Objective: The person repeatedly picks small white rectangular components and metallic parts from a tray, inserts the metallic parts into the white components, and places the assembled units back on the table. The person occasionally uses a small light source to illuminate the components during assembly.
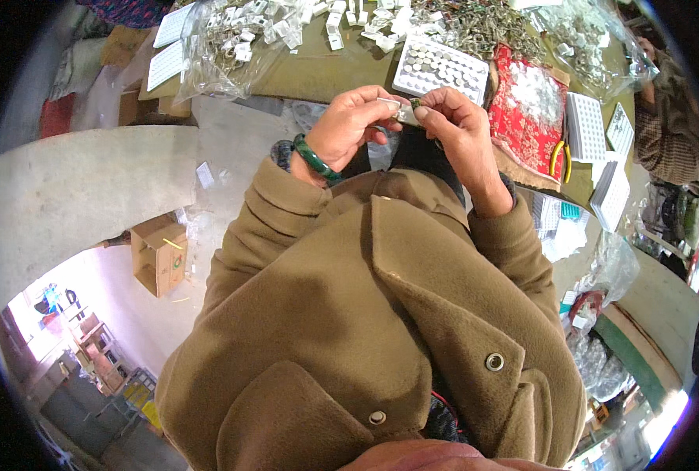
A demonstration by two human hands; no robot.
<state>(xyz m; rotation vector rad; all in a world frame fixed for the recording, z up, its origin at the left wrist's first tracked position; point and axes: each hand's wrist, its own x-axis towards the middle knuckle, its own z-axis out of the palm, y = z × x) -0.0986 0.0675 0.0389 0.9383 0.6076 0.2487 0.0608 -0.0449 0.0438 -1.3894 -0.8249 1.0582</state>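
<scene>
In front of my coat, at the table's near edge, both hands are raised close together. My left hand (pixel 348 129), with a green bangle (pixel 315 159) at its wrist, pinches a small flat white piece (pixel 406 117) between thumb and fingers. Across from it, my right hand (pixel 461 135) grips a tiny dark metallic part (pixel 415 103) against that piece's right end. The exact kind of either part is too small to tell. Just beyond my hands lies a white tray (pixel 401 84) carrying many round whitish discs. A red patterned cloth (pixel 514 145) with small clear pieces lies to the right.
Yellow-handled pliers (pixel 559 159) rest beside the cloth, near stacked white trays (pixel 586 129). Metal parts (pixel 479 30) are heaped at the back. A clear bag (pixel 228 59) of white pieces stands left. A cardboard box (pixel 155 259) sits on the floor. Another person's checked sleeve (pixel 671 145) shows far right.
</scene>
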